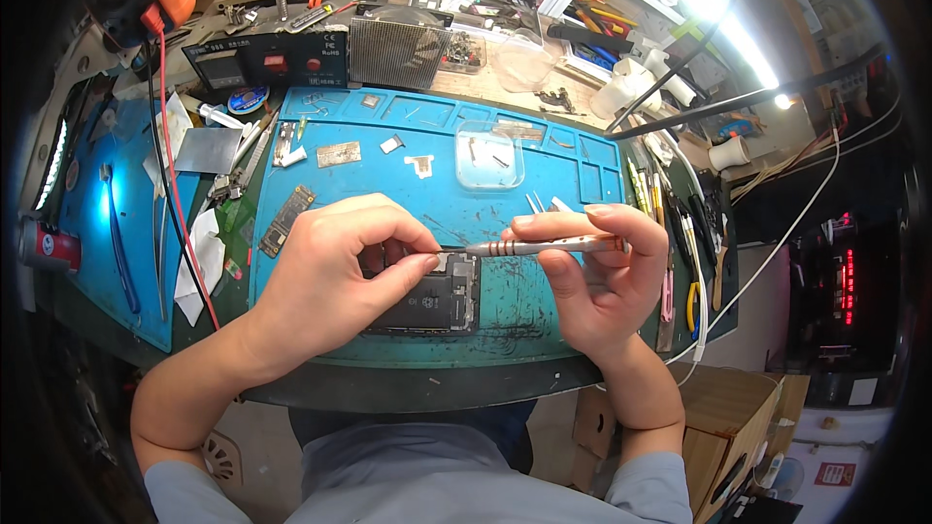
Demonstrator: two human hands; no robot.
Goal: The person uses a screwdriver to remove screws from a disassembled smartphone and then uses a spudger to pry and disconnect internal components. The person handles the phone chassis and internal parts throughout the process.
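Note:
My right hand [614,291] holds a silver screwdriver [539,246] lying almost level, its thin dark tip toward the left. Its thumb and fingers close around the handle near the reddish end. At the tip, the thumb and index finger of my left hand [325,277] are pinched together. Whatever sits between those fingertips is too small or hidden to tell. Below both hands lies an opened phone [474,303], its black battery [422,306] facing up. My left hand covers the phone's upper left part.
Under the phone spreads a blue work mat [388,189] with a clear plastic box [489,157] of small parts. A circuit board [287,220] and metal plates [338,154] lie leftward. Behind stands a black bench device [267,60]; tools and white cables [691,262] line the right edge.

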